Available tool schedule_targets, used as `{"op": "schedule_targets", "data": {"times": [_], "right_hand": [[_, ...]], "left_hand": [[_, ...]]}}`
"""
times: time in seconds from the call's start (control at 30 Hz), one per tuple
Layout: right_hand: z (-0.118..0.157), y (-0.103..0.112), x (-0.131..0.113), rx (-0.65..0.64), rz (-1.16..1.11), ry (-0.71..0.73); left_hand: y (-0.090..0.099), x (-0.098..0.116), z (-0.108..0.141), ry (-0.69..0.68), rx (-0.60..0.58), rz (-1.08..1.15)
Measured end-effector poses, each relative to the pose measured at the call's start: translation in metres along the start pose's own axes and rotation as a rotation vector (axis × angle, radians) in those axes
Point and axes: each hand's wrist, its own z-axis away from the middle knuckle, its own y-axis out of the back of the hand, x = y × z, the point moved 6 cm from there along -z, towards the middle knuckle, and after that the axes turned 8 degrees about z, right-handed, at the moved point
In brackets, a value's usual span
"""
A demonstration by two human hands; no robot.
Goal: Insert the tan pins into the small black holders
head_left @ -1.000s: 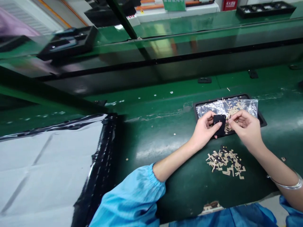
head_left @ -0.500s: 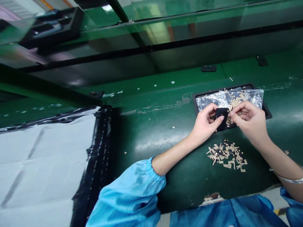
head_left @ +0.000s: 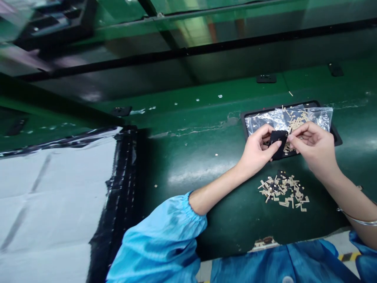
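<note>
Between the thumb and fingers of my left hand (head_left: 255, 149) is a thin black flat piece (head_left: 277, 144), held tilted above the tray. My right hand (head_left: 319, 147) is pinched closed at the right edge of that piece; whatever its fingertips grip is too small to make out. Beneath both hands lies a shallow black tray (head_left: 338, 138), partly covered by them. In it are clear plastic bags (head_left: 322, 115) and many small tan strips (head_left: 298, 121). Nearer to me, a loose pile of similar tan and black bits (head_left: 282, 190) rests on the green tabletop (head_left: 224, 212).
A large black-edged box or frame with a white sheet (head_left: 64, 204) occupies the left side. Small black pieces (head_left: 266, 78) lie along the back of the table. A green post (head_left: 53, 106) rises at left, and a dark bin (head_left: 59, 23) sits beyond the glassy divider.
The whole view has shifted slightly. Both hands stay together at the black piece, which looks turned a little; the right fingertips remain at its edge.
</note>
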Motion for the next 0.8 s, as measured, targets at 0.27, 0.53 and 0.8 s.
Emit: {"op": "schedule_targets", "data": {"times": [0.27, 0.53, 0.8], "right_hand": [[-0.0028, -0.0003, 0.0045, -0.017, -0.047, -0.012], [-0.0031, -0.0002, 0.0029, -0.026, -0.026, -0.006], [-0.0034, 0.0002, 0.0023, -0.027, -0.012, -0.02]], "left_hand": [[0.0001, -0.001, -0.0011, 0.012, -0.01, -0.015], [-0.0007, 0.0019, -0.0005, 0.007, -0.015, -0.037], [-0.0006, 0.0004, -0.0007, 0.024, -0.014, -0.018]]}}
